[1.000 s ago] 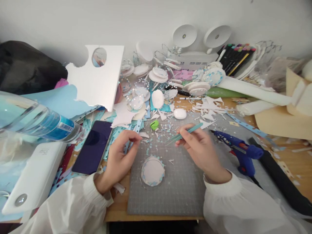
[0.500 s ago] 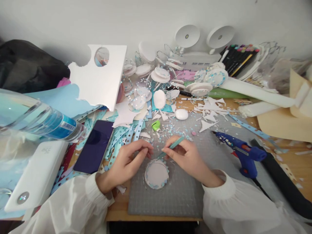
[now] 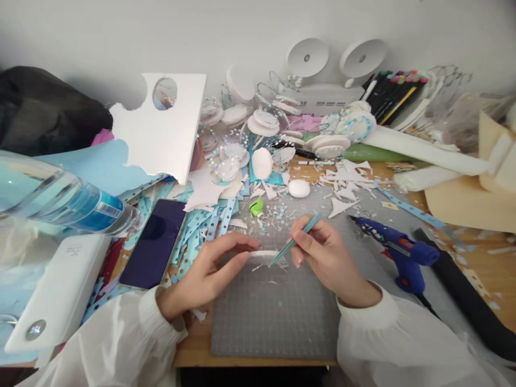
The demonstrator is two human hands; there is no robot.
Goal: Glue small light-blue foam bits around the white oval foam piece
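Between the thumb and fingers of my left hand is the edge of a white foam disc, tilted so that I see it almost edge-on. My right hand is closed around teal tweezers, whose tips point down and left to the near edge of the disc. Thin wire-like bits show under the disc at the tips. Both hands are above the grey cutting mat. Beyond them lie a small green object, a white oval piece and scattered tiny blue and white bits.
A blue glue gun lies at right, its cord trailing forward. At left are a phone, a white power bank and a water bottle. Foam discs with blue decorations crowd the back beside a cut foam sheet.
The disc, lying flat on the mat before, is now lifted and tipped edge-on in my left hand. My right hand has shifted right with the tweezers, their tips now at the disc's edge.
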